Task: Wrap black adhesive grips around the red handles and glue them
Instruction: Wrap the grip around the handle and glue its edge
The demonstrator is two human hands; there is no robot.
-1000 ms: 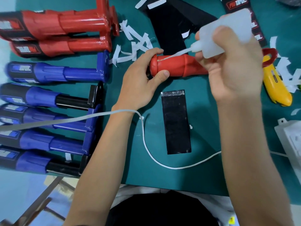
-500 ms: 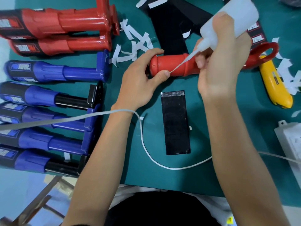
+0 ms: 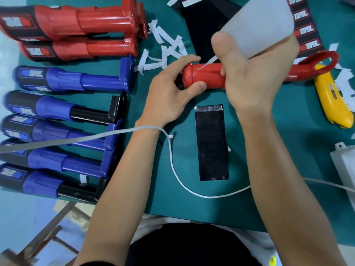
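A bare red handle (image 3: pixel 206 77) lies across the green mat, its rounded end to the left. My left hand (image 3: pixel 169 96) grips that end between thumb and fingers. My right hand (image 3: pixel 251 77) holds a white glue bottle (image 3: pixel 257 27) tilted down, with its thin nozzle tip touching the top of the handle near the left end. A black adhesive grip sheet (image 3: pixel 211 143) lies flat on the mat just below the handle. My right hand hides the handle's middle.
Two finished red handles (image 3: pixel 73 22) and several blue ones (image 3: pixel 63 79) lie in a row at the left. White paper strips (image 3: pixel 163 50) are scattered above the handle. A yellow utility knife (image 3: pixel 332 100) lies at the right, and a white cable (image 3: pixel 172 164) crosses the mat.
The glue bottle has risen closer to the camera and its nozzle tip has moved left along the handle. My left hand has kept its grip on the handle's end.
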